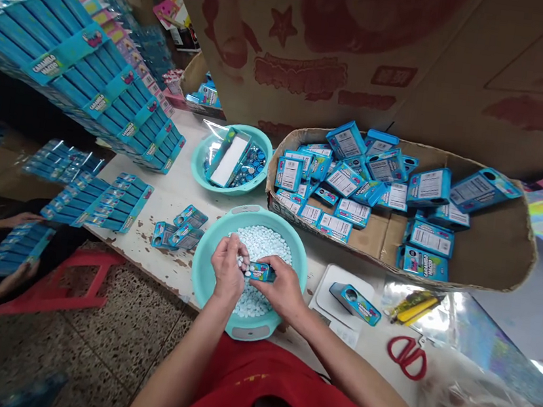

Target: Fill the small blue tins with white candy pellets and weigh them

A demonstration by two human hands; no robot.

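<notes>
Over a turquoise basin [200,267] full of small white candies [266,246], my left hand [230,268] is closed around some candies, a few of them showing at its fingers. Between the thumb and fingers of my right hand [285,288] is a small blue candy box [261,271], its end turned toward the left hand. The two hands almost meet at that end. Another blue box lies on a white kitchen scale [339,301] to the right of the basin. Left of the basin, several blue boxes [182,227] rest on the worn white table.
A cut-down carton [487,256] holds many blue boxes behind the basin. A second basin [201,168] holds shiny blue pieces. Red scissors [408,356] and a yellow cutter [419,309] lie right. Stacked display boxes [102,90] stand left, near a co-worker's hands [20,272] holding a pack.
</notes>
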